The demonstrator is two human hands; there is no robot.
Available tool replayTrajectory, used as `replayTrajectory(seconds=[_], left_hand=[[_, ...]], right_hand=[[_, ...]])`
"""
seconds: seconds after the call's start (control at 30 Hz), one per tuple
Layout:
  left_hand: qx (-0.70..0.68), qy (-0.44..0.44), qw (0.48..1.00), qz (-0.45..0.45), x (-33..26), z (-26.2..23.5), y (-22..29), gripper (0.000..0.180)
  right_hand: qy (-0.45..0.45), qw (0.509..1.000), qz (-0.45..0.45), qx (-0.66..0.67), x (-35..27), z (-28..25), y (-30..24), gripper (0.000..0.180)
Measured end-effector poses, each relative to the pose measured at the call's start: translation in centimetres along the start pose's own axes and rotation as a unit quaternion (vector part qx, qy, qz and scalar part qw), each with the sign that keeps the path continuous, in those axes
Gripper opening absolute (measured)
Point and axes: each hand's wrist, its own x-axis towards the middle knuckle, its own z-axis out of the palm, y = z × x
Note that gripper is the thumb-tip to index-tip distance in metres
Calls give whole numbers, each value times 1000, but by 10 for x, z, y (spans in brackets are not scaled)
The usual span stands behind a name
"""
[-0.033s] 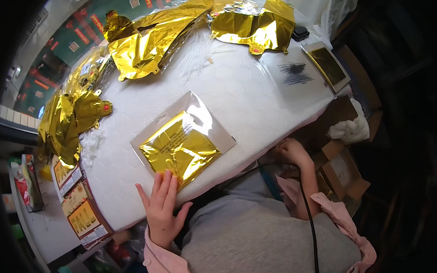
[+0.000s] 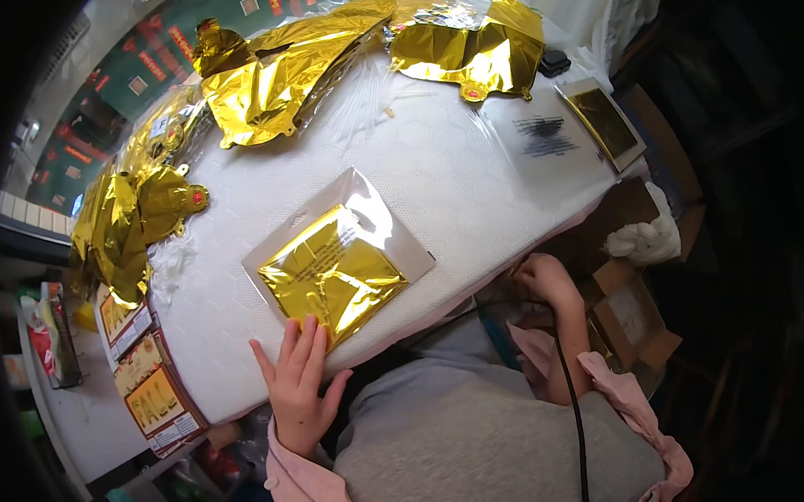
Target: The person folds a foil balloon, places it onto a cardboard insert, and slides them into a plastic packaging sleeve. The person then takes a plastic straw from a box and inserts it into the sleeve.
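Observation:
A clear plastic bag (image 2: 415, 251) with a folded gold foil balloon (image 2: 344, 271) inside lies flat on the white padded table. My left hand (image 2: 300, 385) is open, its fingers spread, with the fingertips resting on the bag's near corner. At the table's near right edge, my right hand (image 2: 543, 278) is closed with curled fingers. Its fingertips are hidden, so what it holds, if anything, does not show.
Several unfolded gold foil balloons (image 2: 257, 95) lie along the far side. Another packed foil pouch (image 2: 601, 125) sits at the far right. Open cardboard boxes (image 2: 630, 316) and a white bundle (image 2: 646, 233) stand beside the table. A black cable (image 2: 580, 434) hangs before me.

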Motion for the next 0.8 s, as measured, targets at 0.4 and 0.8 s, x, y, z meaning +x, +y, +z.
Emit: replayTrajectory(seconds=[0.4,0.8], left_hand=[[-1,168,986,-13,-28,22,-9,33],[7,213,969,-124,-49,23,6,19]], right_hand=[[14,877,-457,147,-14,-70,-184,71],[86,874,-429,210,-15,-41,-203,15]])
